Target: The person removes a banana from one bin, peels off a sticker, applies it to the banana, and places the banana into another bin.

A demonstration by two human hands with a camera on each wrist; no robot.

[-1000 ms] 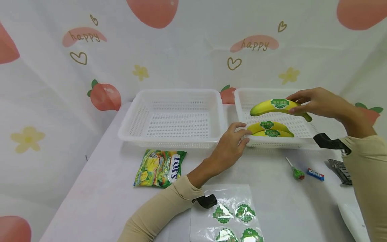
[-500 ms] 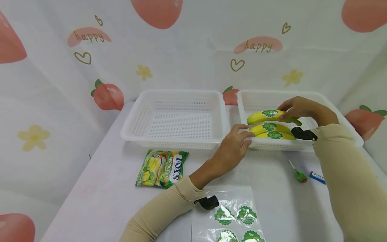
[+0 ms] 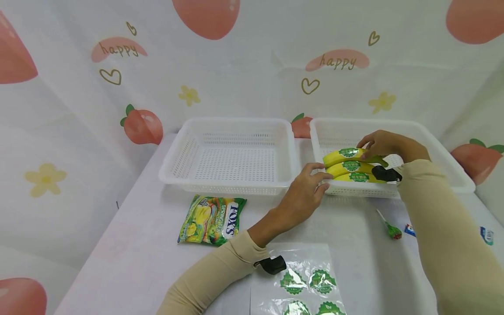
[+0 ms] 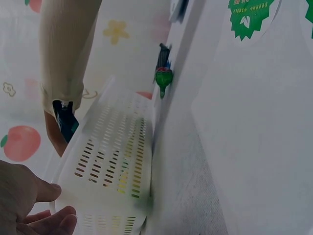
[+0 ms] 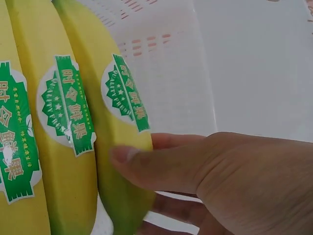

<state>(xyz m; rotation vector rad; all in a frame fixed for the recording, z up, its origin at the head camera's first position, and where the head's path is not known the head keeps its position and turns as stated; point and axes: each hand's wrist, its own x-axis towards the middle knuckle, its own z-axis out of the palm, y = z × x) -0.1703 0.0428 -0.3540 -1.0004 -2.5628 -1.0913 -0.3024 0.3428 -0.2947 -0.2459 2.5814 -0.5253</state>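
— White plastic first: what is the left hand (image 3: 303,192) doing at the right basket (image 3: 433,131)?
— Its grip is loose, fingers curled lightly over the near-left corner rim.
— And the right hand (image 3: 383,144)?
— Its grip is closed round the top banana (image 3: 344,154), laid in that basket against two others.
— Anything only the wrist shows?
— The thumb (image 5: 146,164) pressing the peel beside its green sticker (image 5: 124,93).

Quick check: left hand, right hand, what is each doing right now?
Left hand: fingers curled on the near rim of the right basket.
Right hand: grips the third banana.
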